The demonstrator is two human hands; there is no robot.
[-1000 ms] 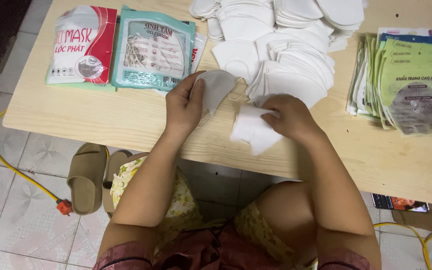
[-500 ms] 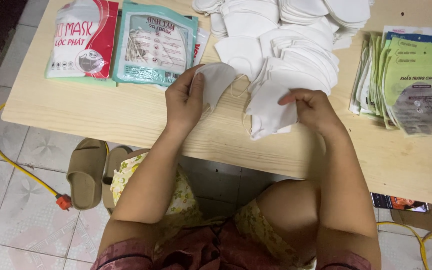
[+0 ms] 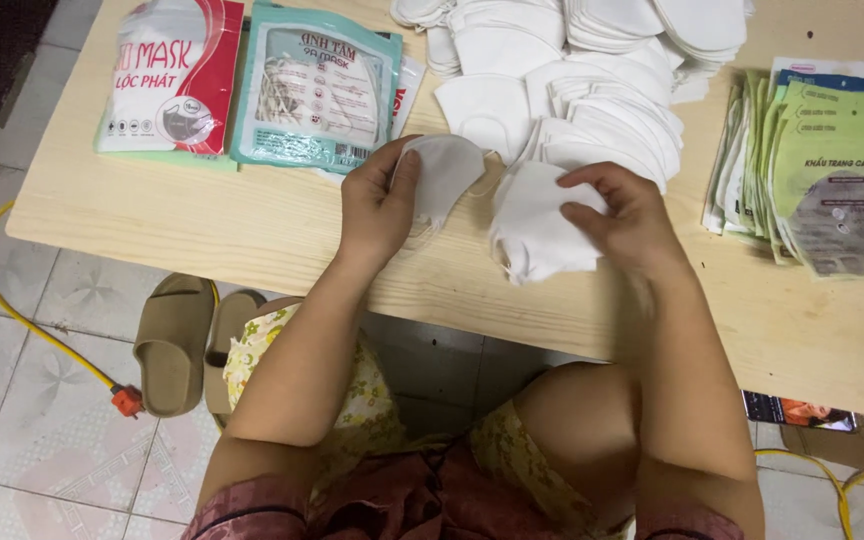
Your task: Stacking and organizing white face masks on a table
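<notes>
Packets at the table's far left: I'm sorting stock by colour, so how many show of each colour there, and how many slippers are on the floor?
Red and white packet: 1
Teal packet: 1
Tan slippers: 2
Total: 4

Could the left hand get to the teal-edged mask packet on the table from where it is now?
Probably yes. The left hand holds a white mask, but the teal-edged packet lies just beyond its fingertips on the wooden table, with nothing between them.

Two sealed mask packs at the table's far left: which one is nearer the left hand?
The teal-edged pack, lying just beyond the left hand. The red-and-white pack lies further left, toward the table's corner.
</notes>
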